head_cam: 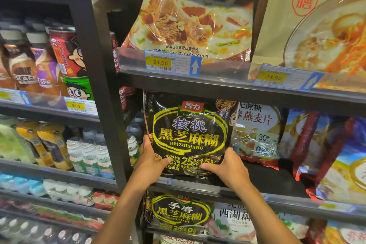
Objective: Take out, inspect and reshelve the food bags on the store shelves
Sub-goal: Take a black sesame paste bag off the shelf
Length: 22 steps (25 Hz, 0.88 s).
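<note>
A black sesame-paste bag [188,134] with yellow lettering stands upright at the left end of the middle shelf [257,190]. My left hand [150,166] grips its lower left corner, thumb across the front. My right hand [227,168] holds the lower right corner, thumb on the front face. The bag's bottom edge sits at the shelf's front lip.
A white oat bag [257,134] stands right of the black bag, with colourful bags [336,154] further right. Noodle bags [194,16] fill the shelf above. A similar black bag [178,214] sits below. Drink bottles [87,154] and cans line the left unit past a dark upright post [105,105].
</note>
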Tool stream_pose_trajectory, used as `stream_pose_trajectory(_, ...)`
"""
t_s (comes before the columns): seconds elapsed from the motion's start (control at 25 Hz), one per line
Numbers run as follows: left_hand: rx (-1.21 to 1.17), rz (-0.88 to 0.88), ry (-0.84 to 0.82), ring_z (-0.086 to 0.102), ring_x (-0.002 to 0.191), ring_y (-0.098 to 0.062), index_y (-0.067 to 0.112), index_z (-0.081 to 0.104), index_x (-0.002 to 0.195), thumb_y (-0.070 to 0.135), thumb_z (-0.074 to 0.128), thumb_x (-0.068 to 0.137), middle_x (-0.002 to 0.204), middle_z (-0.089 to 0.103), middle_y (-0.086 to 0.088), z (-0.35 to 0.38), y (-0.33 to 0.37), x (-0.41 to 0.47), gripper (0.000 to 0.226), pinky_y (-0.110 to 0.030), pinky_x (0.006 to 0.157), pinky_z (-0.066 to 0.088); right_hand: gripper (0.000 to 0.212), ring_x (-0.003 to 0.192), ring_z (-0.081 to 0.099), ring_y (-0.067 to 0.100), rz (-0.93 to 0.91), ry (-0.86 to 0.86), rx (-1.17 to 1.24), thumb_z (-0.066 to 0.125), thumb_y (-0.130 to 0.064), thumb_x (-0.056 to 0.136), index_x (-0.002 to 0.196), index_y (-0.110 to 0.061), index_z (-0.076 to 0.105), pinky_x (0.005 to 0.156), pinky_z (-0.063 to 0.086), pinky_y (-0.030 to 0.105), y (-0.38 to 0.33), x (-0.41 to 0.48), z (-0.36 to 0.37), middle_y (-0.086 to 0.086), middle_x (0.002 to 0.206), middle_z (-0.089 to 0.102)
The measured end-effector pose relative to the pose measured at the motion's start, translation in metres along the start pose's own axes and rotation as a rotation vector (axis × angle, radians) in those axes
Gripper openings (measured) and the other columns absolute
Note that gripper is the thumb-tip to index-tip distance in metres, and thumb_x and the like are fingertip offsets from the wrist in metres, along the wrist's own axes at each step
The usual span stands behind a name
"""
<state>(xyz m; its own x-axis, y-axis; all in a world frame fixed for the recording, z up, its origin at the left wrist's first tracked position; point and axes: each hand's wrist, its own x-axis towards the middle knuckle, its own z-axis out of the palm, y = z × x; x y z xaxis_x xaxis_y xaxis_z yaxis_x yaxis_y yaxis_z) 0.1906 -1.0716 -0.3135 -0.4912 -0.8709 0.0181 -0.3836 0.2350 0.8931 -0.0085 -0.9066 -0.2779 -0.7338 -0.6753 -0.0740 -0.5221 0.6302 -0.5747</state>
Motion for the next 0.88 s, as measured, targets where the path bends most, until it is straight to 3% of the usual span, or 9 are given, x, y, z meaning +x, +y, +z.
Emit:
stream_pose_trajectory(0.12,0.007,0.0,0.001,0.017,0.159,-0.022,0.025,-0.006,0.166,0.027,0.082,0.088,0.174,0.012,0.004,0.003,-0.003,0.006,0.118,-0.045,0.127,0.022,0.064,0.091,0.063,0.019,0.005,-0.004,-0.008,0.085,-0.07,0.064,0.089,-0.029,0.042,0.081,0.055,0.046,0.001,0.0,0.001,-0.012,0.091,0.062)
stream_pose_trajectory(0.4,0.051,-0.006,0.055,0.043,0.146,-0.021,0.034,0.008,0.163,0.037,0.085,0.079,0.16,0.044,0.007,-0.004,-0.004,-0.014,0.114,-0.051,0.119,0.04,0.075,0.118,0.063,0.02,-0.083,-0.025,0.006,0.086,-0.068,0.063,0.114,-0.041,0.04,0.092,0.055,0.05,0.004,-0.012,-0.006,-0.016,0.114,0.063)
stream_pose_trajectory(0.52,0.117,0.017,0.1,0.039,0.149,-0.025,0.025,0.007,0.165,0.036,0.083,0.084,0.165,0.036,-0.001,0.001,0.004,-0.031,0.112,-0.049,0.121,0.037,0.085,0.124,0.061,0.02,-0.121,-0.052,0.0,0.085,-0.07,0.062,0.129,-0.041,0.04,0.093,0.054,0.048,0.008,-0.018,-0.01,-0.015,0.127,0.062)
stream_pose_trajectory(0.68,0.183,0.0,0.142,0.03,0.155,-0.024,0.016,0.008,0.166,0.035,0.082,0.086,0.17,0.027,-0.004,0.012,0.015,-0.054,0.11,-0.047,0.125,0.03,0.085,0.127,0.06,0.018,-0.194,-0.083,-0.019,0.075,-0.079,0.062,0.131,-0.043,0.041,0.094,0.055,0.047,0.021,-0.028,-0.021,-0.015,0.136,0.061)
stream_pose_trajectory(0.88,0.302,0.075,0.224,0.042,0.145,-0.022,0.025,0.024,0.158,0.036,0.083,0.083,0.156,0.044,0.0,0.023,0.033,-0.093,0.096,-0.05,0.119,0.04,0.104,0.139,0.05,0.024,-0.281,-0.081,-0.105,0.067,-0.08,0.072,0.155,-0.028,0.031,0.104,0.05,0.047,0.055,-0.041,-0.049,-0.003,0.152,0.052)
